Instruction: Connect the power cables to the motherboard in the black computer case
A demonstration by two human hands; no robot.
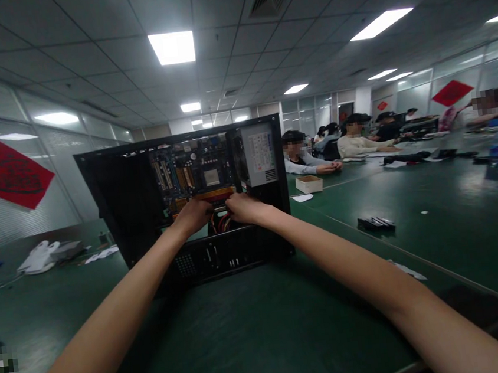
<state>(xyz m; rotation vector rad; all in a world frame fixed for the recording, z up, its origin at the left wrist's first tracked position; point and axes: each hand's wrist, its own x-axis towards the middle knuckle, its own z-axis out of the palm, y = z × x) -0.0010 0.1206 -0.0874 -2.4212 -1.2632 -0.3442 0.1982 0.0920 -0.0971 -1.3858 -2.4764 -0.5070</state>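
An open black computer case (115, 206) stands upright on the green table, its open side facing me. Inside are a motherboard (171, 165) and, at the upper right, a silver power supply (260, 152). Both my hands reach into the case at the motherboard's lower edge. My left hand (193, 216) has its fingers curled, and my right hand (245, 207) is closed just to the right of it. Whatever their fingertips grip is hidden. An orange-brown strip (223, 194) shows just above the hands, and thin coloured wires (222, 222) hang between and below them.
The green table (246, 329) spreads to both sides. On the left lie a white plastic bag (40, 256) and a grey box (66, 251). To the right are a small open box (309, 183) and a black part (375, 223). Several people sit farther off at the right.
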